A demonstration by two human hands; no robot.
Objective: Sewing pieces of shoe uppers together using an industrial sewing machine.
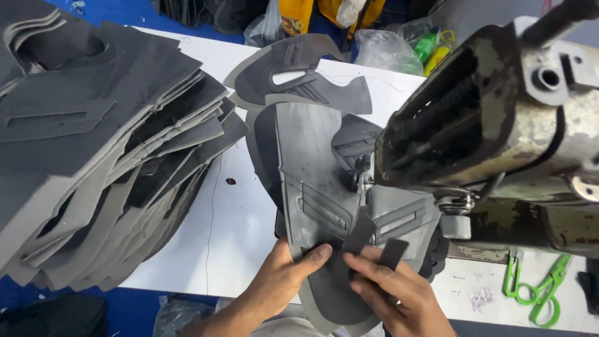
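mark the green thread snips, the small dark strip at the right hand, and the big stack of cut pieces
green thread snips (544, 293), head view, on the handle loop.
small dark strip (393, 252), head view, on its flat face.
stack of grey cut pieces (93, 156), head view, on the top sheet.

— What carries everything here?

— A white table (240, 218). On its left side lies a big slumped stack of grey cut pieces (100, 156).

— And in the middle?

— A smaller pile of dark shoe pieces (312, 162), running from the far edge to the near one. The sewing machine (499, 125) stands on the right.

— Anything small?

— 1 pair of green snips (540, 290) near the right front corner, plus what may be a scrap of clear plastic (480, 298).
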